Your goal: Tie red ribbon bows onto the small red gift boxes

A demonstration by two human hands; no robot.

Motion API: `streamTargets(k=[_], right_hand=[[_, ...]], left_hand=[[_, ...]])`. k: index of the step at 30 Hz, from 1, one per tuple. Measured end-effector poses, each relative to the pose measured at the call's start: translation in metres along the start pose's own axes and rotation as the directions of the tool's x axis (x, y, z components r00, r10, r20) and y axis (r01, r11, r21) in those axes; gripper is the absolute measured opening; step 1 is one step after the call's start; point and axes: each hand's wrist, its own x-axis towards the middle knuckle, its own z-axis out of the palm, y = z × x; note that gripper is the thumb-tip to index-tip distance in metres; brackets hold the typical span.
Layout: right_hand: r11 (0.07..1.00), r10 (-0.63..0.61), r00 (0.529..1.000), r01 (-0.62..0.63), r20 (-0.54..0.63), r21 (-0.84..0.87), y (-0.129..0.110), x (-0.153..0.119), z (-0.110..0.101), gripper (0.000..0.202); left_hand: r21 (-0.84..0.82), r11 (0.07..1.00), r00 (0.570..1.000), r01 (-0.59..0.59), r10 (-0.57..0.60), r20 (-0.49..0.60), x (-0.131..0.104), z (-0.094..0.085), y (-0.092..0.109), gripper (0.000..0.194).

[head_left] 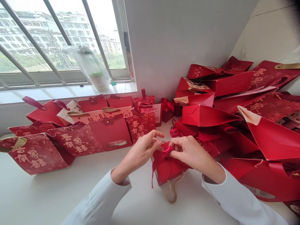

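A small red gift bag stands in front of me on the white table, a gold rope handle hanging down its near side. Dark red ribbon is tied over its top, one tail dangling at the left. Thumb and fingertips of my right hand are closed on the ribbon at its pinkish knot. On the other side my left hand is at the ribbon with curled fingers, its index finger raised; its fingertips are partly hidden.
Several upright red gift bags line the wall at the left. Many more red bags and boxes are heaped at the right, close to my right forearm. On the windowsill stands a cup in a clear plastic bag.
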Motion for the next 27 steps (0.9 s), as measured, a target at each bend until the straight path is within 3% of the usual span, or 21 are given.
streamTargets(k=[3,6,14,27], right_hand=[[1.000,0.012,1.000,-0.012,-0.007,-0.007,-0.002,-0.002,0.000,0.014],[1.000,0.017,1.000,-0.018,-0.013,-0.017,-0.002,-0.003,0.000,0.014],[0.999,0.052,0.999,-0.052,-0.002,0.003,-0.004,-0.005,-0.001,0.009],[0.985,-0.044,0.988,0.017,0.148,0.174,-0.003,-0.009,-0.016,0.013]], left_hand=[[0.152,0.988,0.997,-0.021,0.033,-0.074,-0.001,0.007,-0.002,0.016],[0.199,0.978,0.991,-0.068,0.089,-0.097,-0.002,0.010,-0.004,0.020],[-0.027,0.999,0.999,-0.031,0.031,0.008,0.003,0.011,-0.009,0.035],[-0.153,0.987,0.996,0.042,-0.028,0.090,0.009,0.009,-0.017,0.045]])
